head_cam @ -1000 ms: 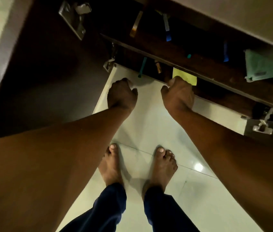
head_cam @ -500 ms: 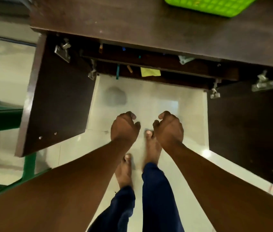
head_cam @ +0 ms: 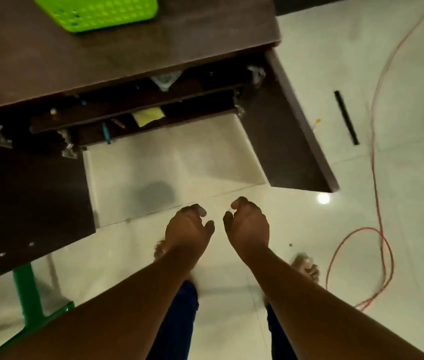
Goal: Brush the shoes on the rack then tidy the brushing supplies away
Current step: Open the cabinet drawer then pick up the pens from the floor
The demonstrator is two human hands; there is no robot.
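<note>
- Left hand (head_cam: 189, 231) and right hand (head_cam: 248, 227): fingers loosely curled, holding nothing, side by side above the floor (head_cam: 361, 74).
- Cabinet doors (head_cam: 294, 131) stand open; green basket (head_cam: 96, 11) on counter (head_cam: 153, 45).

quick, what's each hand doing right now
Left hand: fingers loosely curled, holding nothing.
Right hand: fingers loosely curled, holding nothing.

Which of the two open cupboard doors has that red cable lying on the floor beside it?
The right door. The red cable trails over the floor just past it, while the left door has a green frame beside it instead.
</note>
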